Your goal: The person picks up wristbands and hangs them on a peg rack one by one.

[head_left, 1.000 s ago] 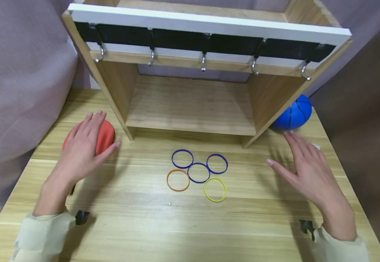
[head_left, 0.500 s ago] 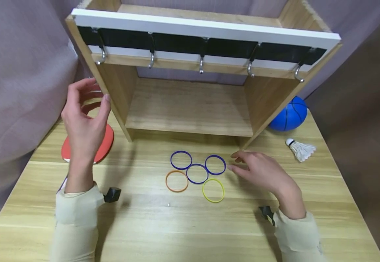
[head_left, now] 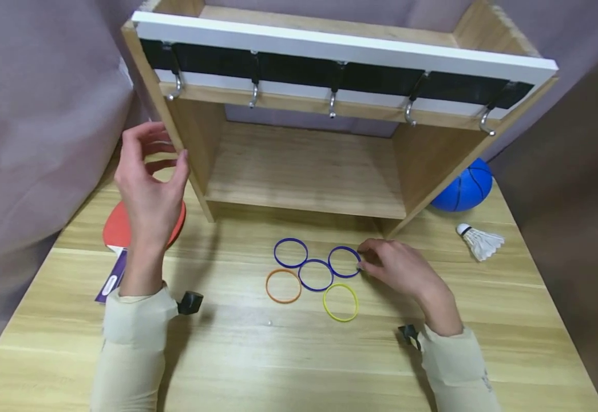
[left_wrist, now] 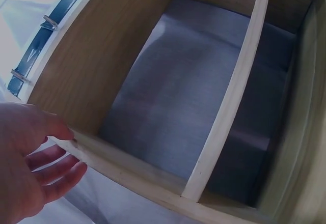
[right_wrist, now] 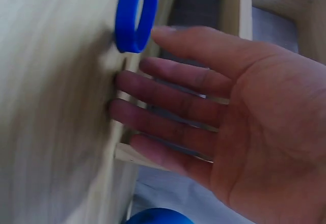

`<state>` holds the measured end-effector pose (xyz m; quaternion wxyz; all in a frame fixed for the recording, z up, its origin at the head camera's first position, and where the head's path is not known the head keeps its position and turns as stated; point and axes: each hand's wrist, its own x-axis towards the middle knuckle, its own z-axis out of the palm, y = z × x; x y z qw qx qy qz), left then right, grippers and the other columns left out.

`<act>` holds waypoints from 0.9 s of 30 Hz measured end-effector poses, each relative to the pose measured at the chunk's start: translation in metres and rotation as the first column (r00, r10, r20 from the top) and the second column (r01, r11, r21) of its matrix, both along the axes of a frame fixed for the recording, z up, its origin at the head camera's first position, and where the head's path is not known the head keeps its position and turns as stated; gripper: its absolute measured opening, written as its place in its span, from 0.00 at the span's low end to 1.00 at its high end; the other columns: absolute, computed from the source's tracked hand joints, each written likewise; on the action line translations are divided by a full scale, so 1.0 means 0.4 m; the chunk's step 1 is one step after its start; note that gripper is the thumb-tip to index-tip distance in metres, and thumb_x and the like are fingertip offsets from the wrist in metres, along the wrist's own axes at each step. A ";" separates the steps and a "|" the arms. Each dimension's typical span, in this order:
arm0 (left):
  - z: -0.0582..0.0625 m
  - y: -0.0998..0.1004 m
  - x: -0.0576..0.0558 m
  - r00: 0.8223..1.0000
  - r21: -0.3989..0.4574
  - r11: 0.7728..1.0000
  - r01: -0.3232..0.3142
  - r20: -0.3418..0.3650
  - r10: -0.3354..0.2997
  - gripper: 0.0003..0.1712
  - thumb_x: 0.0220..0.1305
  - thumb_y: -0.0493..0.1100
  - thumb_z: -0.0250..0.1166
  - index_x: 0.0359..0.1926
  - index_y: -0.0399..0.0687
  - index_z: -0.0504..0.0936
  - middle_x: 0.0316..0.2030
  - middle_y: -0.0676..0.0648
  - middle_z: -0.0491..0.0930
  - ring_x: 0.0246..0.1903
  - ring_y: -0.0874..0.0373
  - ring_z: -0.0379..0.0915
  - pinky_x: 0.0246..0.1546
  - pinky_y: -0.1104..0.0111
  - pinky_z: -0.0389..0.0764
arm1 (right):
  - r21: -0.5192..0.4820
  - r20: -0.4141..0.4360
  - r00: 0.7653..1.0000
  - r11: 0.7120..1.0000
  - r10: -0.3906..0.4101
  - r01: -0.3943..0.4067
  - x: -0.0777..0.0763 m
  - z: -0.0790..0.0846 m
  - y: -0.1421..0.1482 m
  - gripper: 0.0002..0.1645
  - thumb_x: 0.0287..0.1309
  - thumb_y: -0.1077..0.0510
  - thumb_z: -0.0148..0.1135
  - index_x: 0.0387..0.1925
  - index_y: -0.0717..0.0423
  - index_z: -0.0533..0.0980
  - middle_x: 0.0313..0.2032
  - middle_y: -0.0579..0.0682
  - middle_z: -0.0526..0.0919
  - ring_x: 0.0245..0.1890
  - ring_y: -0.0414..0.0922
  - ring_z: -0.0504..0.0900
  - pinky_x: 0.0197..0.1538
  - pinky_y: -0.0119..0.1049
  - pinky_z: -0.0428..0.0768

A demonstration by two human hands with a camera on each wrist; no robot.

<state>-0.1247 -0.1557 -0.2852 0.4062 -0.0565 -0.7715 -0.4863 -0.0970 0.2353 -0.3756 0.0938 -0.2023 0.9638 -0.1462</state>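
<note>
My left hand (head_left: 149,189) grips the left side panel of a wooden rack (head_left: 304,166), thumb at the front edge and fingers on the outer side; the panel's edge (left_wrist: 117,175) shows in the left wrist view. My right hand (head_left: 404,266) is at the right edge of a dark blue ring (head_left: 344,277). In the right wrist view its thumb tip is beside the blue band (right_wrist: 124,25), and the other fingers extend below it. Around lie two more blue rings, left (head_left: 290,239) and centre (head_left: 316,290), an orange ring (head_left: 284,302) and a yellow ring (head_left: 341,321).
Several metal hooks (head_left: 332,106) line the rack's front. A red table tennis paddle (head_left: 117,226) lies partly under my left forearm. Right of the rack are a blue ball (head_left: 463,189) and a shuttlecock (head_left: 481,241). Fabric hangs behind the table (head_left: 257,366).
My left hand has gone from over the paddle up to the rack's side panel. My right hand has moved left from near the ball and shuttlecock to the right blue ring.
</note>
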 end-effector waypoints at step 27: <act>0.011 0.012 0.006 0.999 0.014 1.000 -0.004 -0.043 0.004 0.20 0.59 0.27 0.66 0.52 0.32 0.75 0.45 0.42 0.80 0.42 0.54 0.80 0.40 0.67 0.86 | -0.117 -0.218 0.973 0.992 -0.080 0.055 -0.012 -0.003 -0.005 0.06 0.53 0.60 0.71 0.34 0.54 0.81 0.28 0.46 0.85 0.27 0.44 0.83 0.28 0.44 0.81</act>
